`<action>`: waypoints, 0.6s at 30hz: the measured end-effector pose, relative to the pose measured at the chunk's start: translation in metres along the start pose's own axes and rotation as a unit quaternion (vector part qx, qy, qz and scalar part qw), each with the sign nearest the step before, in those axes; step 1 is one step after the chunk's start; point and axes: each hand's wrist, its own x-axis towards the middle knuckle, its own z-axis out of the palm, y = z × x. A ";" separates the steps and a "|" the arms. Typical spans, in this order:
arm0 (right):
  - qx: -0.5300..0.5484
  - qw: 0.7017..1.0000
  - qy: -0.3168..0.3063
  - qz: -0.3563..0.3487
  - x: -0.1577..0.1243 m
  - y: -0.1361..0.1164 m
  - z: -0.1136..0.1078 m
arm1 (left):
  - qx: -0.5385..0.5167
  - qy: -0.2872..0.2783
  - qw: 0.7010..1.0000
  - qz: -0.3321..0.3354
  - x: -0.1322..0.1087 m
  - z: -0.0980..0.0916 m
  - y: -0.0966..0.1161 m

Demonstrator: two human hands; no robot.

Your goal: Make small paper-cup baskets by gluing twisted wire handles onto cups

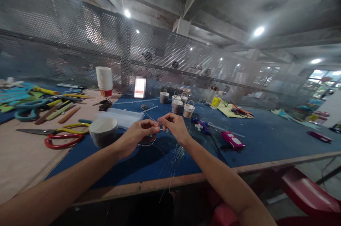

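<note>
Over the middle of the blue table mat (128,176), my left hand (140,133) and my right hand (173,126) meet, fingertips almost touching. Both pinch a thin grey cord or wire (151,116), whose exact kind I cannot make out. Its far part runs up and left towards a small dark lump on the mat. Left of my left hand stands a grey-white cup (103,132). Loose thin wires (178,153) lie in a bundle below my right hand. Several small grey baskets with looped handles (177,104) stand beyond my hands.
At left lie red-and-yellow-handled scissors (64,139) and several tools. A stack of paper cups (104,80) stands behind. To the right are a blue glue gun (201,125), a magenta box (233,140) and a yellow-labelled bottle (216,101). A perforated metal screen (160,59) closes the back.
</note>
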 end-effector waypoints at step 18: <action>0.013 1.000 -0.002 -0.001 -0.001 0.001 -0.001 | -0.053 -0.016 0.998 -0.029 0.002 -0.002 -0.001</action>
